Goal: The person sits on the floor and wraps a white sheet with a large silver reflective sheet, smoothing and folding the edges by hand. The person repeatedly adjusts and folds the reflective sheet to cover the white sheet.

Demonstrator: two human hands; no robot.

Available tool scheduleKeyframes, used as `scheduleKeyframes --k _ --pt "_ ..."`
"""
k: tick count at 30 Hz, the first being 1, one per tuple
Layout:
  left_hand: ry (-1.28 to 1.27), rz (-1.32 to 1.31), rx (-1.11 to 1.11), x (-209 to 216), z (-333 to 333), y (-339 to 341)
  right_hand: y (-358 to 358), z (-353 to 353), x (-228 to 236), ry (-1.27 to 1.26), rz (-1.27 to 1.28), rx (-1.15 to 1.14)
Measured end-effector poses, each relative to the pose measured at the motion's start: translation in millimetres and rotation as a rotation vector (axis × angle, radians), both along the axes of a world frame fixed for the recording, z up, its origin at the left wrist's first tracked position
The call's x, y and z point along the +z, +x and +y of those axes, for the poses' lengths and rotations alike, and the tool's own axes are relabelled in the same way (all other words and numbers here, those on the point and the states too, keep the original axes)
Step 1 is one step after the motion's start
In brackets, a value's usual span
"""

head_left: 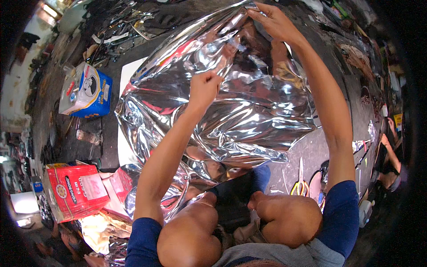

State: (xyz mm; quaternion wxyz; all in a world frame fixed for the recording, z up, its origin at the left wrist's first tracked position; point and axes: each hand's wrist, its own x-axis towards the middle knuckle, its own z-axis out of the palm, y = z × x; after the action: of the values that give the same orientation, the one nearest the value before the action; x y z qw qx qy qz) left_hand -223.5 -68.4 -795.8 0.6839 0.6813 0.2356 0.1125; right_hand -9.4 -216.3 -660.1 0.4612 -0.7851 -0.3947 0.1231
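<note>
at left, 1 blue-and-white can [89, 92], 1 clear container [88, 136] and 1 red box [76, 192]; at right, yellow-handled scissors [301, 180].

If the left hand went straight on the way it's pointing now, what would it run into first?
Most likely the silver sheet: it spreads right in front of the left hand, whose fingers seem to be at it. Depth is hard to judge here.
</note>
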Motion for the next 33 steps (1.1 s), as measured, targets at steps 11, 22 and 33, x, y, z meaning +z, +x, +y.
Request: scheduleKeyframes --k 11,22,33 --pt "1.205 -0.044 0.800 15 279 -176 49 -6 -66 -0.014 -0.164 0.008" --pt "1.294 0.009 0.785 -25 236 -137 14 12 -31 -0.066 -0.165 -0.277" --pt "1.108 -0.491 0.325 40 27 -11 -117 9 39 0.280 0.047 0.135"
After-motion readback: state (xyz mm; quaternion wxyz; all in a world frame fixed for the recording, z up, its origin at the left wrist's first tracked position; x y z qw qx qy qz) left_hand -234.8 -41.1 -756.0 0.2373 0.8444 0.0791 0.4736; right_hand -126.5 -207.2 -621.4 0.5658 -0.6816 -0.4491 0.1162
